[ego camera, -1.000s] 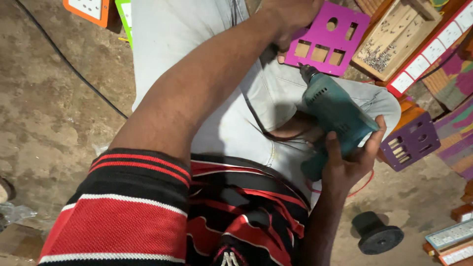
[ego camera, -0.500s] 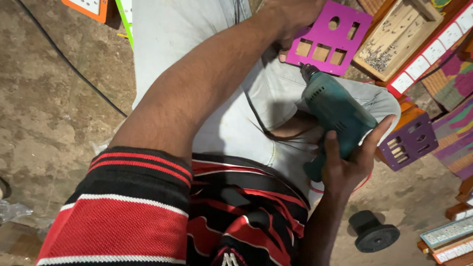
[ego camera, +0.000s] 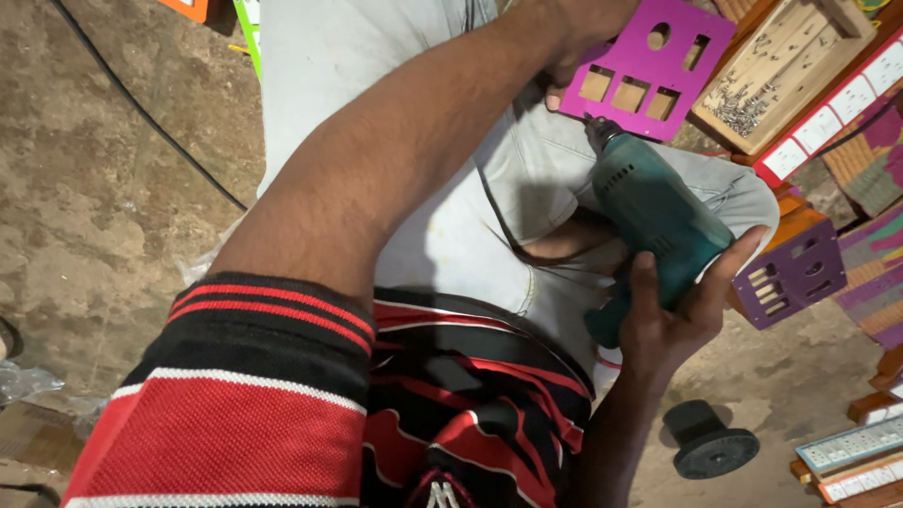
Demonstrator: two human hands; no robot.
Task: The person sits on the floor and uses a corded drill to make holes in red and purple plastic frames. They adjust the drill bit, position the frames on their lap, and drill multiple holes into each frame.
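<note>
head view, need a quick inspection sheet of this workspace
surface: bare dirt floor, stained and uneven; the work rests on the person's lap.
job's things: magenta panel with square and round cutouts; teal power drill, its tip at the panel's lower edge.
clutter: wooden tray holding small screws; purple slotted box; black round weight; white switch strips.
grippers: left hand steadies the panel at its edge; right hand wraps the drill's grip, fingers on its body.
cables: one black cable across the floor.
surroundings: plastic wrap and cardboard at lower left; coloured pieces at the top edge.
</note>
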